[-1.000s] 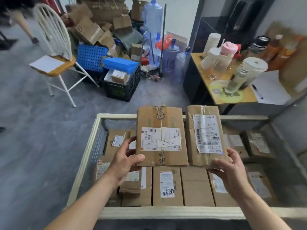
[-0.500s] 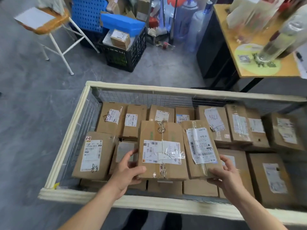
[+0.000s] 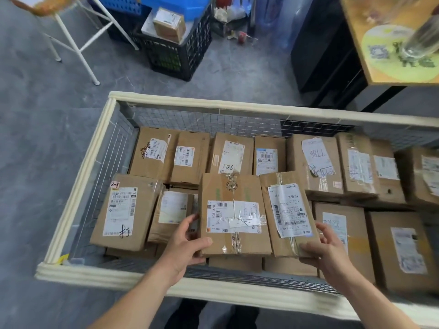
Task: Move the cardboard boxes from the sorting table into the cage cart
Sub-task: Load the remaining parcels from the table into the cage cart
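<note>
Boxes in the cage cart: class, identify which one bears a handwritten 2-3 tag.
The box at the near-left corner of the cage cart, left of the left hand. It alone carries a small 2-3 tag above its shipping label.

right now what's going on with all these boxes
A person is loading parcels into the cage cart. The left hand grips the wider box by its near left corner, and the right hand grips the narrower box beside it. Both are held low over the labelled boxes packed in the cart. Neither has been let go, and I cannot tell if they touch the layer below.
</note>
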Demonstrator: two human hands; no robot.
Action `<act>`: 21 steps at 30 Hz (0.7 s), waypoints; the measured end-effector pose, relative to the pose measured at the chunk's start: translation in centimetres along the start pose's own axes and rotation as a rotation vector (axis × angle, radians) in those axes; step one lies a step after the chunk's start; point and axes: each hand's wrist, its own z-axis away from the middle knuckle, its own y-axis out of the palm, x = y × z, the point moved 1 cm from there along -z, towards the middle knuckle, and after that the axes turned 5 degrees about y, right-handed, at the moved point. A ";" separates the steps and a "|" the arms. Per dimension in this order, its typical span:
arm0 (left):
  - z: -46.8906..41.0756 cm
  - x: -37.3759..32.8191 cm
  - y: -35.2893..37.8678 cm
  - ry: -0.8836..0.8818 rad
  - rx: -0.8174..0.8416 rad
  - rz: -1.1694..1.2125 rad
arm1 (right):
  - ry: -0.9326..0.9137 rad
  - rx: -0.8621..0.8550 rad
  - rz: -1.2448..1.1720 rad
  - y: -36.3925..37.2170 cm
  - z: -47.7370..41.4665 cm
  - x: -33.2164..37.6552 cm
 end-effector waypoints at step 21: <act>-1.2 0.2 0.5 -0.138 -0.021 -0.131 | 0.167 0.015 0.055 -1.1 -1.0 -2.3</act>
